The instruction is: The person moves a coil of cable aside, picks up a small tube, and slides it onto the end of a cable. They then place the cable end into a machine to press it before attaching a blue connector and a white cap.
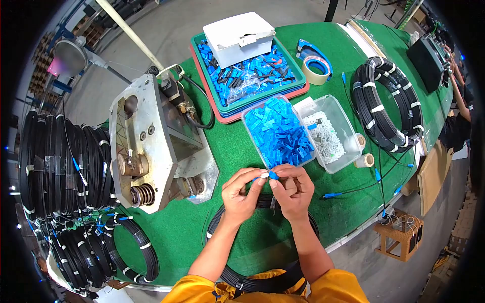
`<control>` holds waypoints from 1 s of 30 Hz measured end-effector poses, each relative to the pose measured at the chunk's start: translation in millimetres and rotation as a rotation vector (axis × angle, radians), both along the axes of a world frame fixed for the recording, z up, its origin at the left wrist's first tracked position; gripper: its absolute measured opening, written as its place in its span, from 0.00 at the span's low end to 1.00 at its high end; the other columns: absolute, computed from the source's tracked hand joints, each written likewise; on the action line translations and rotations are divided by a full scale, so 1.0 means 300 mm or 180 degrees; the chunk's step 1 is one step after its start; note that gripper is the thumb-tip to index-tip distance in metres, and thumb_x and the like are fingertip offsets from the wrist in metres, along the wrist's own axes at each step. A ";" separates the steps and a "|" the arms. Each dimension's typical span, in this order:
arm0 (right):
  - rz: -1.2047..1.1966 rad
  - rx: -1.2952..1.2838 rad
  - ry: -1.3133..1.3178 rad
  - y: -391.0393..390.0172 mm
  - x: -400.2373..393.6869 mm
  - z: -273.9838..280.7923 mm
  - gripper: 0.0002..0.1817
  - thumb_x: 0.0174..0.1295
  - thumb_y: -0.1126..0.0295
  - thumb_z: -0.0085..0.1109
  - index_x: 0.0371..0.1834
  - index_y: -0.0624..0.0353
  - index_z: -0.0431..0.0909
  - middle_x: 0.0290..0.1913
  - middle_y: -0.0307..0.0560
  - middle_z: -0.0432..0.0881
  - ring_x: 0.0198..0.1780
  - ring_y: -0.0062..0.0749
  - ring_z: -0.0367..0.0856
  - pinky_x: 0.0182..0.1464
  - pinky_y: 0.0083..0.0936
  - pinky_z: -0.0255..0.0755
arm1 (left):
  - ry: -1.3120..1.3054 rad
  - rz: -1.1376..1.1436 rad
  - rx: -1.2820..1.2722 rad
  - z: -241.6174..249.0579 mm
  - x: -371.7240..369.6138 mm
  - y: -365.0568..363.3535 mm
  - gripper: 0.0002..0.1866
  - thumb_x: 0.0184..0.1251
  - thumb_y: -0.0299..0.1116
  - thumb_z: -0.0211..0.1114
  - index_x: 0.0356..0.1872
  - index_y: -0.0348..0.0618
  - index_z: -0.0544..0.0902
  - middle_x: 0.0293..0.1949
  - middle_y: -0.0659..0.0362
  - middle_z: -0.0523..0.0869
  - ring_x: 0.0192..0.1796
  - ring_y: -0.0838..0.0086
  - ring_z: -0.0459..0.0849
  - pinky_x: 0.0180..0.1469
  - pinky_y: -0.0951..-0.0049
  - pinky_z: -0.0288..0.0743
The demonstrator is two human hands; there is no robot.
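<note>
Left hand (242, 194) grip pinching small white piece (264, 175); right hand (293, 192) grip pinching small blue piece (273, 175), pieces end to end. Both just below bin of blue parts (279, 132) on green worktop (230, 151). Black cable coil (252, 280) beneath the forearms.

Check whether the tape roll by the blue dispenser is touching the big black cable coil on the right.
Apart. The head view shows a strip of green mat between the tape roll and the cable coil.
</note>
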State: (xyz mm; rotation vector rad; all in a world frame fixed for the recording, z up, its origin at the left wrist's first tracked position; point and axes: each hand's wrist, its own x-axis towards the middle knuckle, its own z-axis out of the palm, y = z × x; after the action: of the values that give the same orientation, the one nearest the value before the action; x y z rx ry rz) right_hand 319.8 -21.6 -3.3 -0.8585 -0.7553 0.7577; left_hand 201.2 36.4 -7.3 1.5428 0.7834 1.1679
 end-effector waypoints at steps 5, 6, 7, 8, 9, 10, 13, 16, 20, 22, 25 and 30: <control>-0.0031 -0.0156 -0.0019 0.000 -0.010 0.004 0.16 0.61 0.85 0.64 0.52 0.69 0.77 0.48 0.54 0.84 0.47 0.28 0.81 0.50 0.24 0.75 | 0.0097 0.0059 -0.0296 -0.007 -0.020 -0.004 0.07 0.68 0.19 0.65 0.45 0.33 0.84 0.44 0.53 0.88 0.43 0.77 0.85 0.44 0.79 0.78; -0.0026 -0.0226 0.0014 0.000 -0.012 0.004 0.16 0.61 0.84 0.64 0.53 0.70 0.78 0.48 0.54 0.85 0.46 0.28 0.81 0.48 0.24 0.74 | 0.0078 0.0098 -0.0215 -0.009 -0.018 -0.003 0.07 0.66 0.19 0.67 0.44 0.35 0.85 0.42 0.53 0.89 0.36 0.81 0.82 0.35 0.82 0.72; -0.0025 -0.0227 0.0014 0.001 -0.013 0.006 0.16 0.61 0.84 0.64 0.53 0.70 0.78 0.48 0.54 0.85 0.46 0.28 0.81 0.48 0.24 0.74 | 0.0055 0.0135 -0.0130 -0.010 -0.014 0.000 0.08 0.65 0.18 0.68 0.44 0.36 0.86 0.40 0.54 0.90 0.28 0.86 0.79 0.27 0.84 0.66; -0.0064 -0.0197 -0.0060 0.004 -0.013 0.011 0.16 0.61 0.84 0.64 0.53 0.70 0.79 0.48 0.54 0.85 0.46 0.28 0.82 0.48 0.23 0.75 | 0.0053 0.0136 -0.0129 -0.007 -0.007 0.003 0.08 0.65 0.18 0.68 0.44 0.36 0.86 0.40 0.54 0.90 0.28 0.86 0.79 0.27 0.84 0.66; -0.0103 -0.0168 -0.0132 0.006 -0.014 0.013 0.15 0.62 0.84 0.64 0.52 0.70 0.79 0.48 0.54 0.86 0.45 0.28 0.82 0.48 0.23 0.75 | -0.0109 0.0081 -0.0031 0.000 0.000 0.005 0.07 0.65 0.18 0.67 0.43 0.36 0.86 0.40 0.52 0.90 0.33 0.80 0.83 0.33 0.81 0.72; -0.0100 -0.0167 -0.0132 0.005 -0.013 0.010 0.15 0.62 0.84 0.64 0.52 0.70 0.79 0.48 0.54 0.86 0.45 0.28 0.82 0.48 0.23 0.75 | -0.0270 0.0028 0.0067 0.006 0.002 0.005 0.07 0.66 0.18 0.66 0.43 0.35 0.85 0.40 0.51 0.90 0.37 0.75 0.86 0.39 0.78 0.78; -0.0119 -0.0139 -0.0389 0.003 -0.009 -0.002 0.13 0.62 0.84 0.63 0.50 0.70 0.80 0.49 0.55 0.86 0.46 0.29 0.82 0.48 0.23 0.75 | -0.0272 -0.0093 -0.0019 0.017 -0.002 0.004 0.06 0.67 0.17 0.65 0.43 0.33 0.85 0.40 0.50 0.89 0.44 0.66 0.88 0.49 0.70 0.81; -0.0111 -0.0119 -0.0315 0.005 -0.015 0.000 0.12 0.63 0.83 0.63 0.50 0.70 0.80 0.49 0.56 0.86 0.47 0.30 0.83 0.50 0.23 0.76 | -0.0273 -0.0118 0.0010 0.018 -0.003 0.004 0.06 0.67 0.17 0.65 0.42 0.33 0.84 0.40 0.50 0.89 0.43 0.67 0.88 0.47 0.70 0.81; -0.0108 -0.0136 -0.0223 0.005 -0.016 0.004 0.11 0.64 0.83 0.62 0.49 0.69 0.80 0.49 0.56 0.86 0.51 0.33 0.84 0.54 0.26 0.77 | -0.0257 -0.0142 0.0031 0.017 -0.002 0.007 0.06 0.67 0.17 0.65 0.42 0.33 0.84 0.40 0.50 0.89 0.43 0.67 0.88 0.48 0.70 0.81; -0.0103 -0.0164 -0.0222 0.002 -0.016 0.007 0.10 0.64 0.82 0.62 0.49 0.69 0.79 0.49 0.57 0.86 0.52 0.35 0.84 0.56 0.27 0.77 | -0.0251 -0.0121 0.0152 0.011 0.000 0.010 0.05 0.66 0.17 0.65 0.41 0.34 0.84 0.40 0.50 0.89 0.43 0.67 0.87 0.48 0.70 0.80; -0.0018 -0.0222 -0.0186 0.001 -0.017 0.010 0.10 0.65 0.81 0.62 0.49 0.69 0.78 0.50 0.57 0.86 0.53 0.35 0.84 0.57 0.28 0.77 | -0.0185 -0.0131 0.0315 0.014 0.000 0.019 0.05 0.66 0.18 0.65 0.40 0.34 0.84 0.39 0.51 0.88 0.44 0.66 0.86 0.48 0.69 0.79; -0.0040 -0.0227 -0.0259 0.004 -0.018 0.015 0.09 0.67 0.80 0.60 0.48 0.69 0.77 0.51 0.57 0.86 0.54 0.36 0.85 0.57 0.28 0.77 | -0.0078 -0.0154 0.0393 0.018 -0.004 0.021 0.04 0.66 0.19 0.66 0.40 0.34 0.84 0.38 0.52 0.88 0.42 0.64 0.86 0.48 0.68 0.79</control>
State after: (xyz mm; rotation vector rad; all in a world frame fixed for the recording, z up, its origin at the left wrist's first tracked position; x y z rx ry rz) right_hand 314.5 -20.4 1.3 -0.9623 -0.7982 0.7457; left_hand 199.8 42.8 -1.7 1.6366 0.6646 1.2165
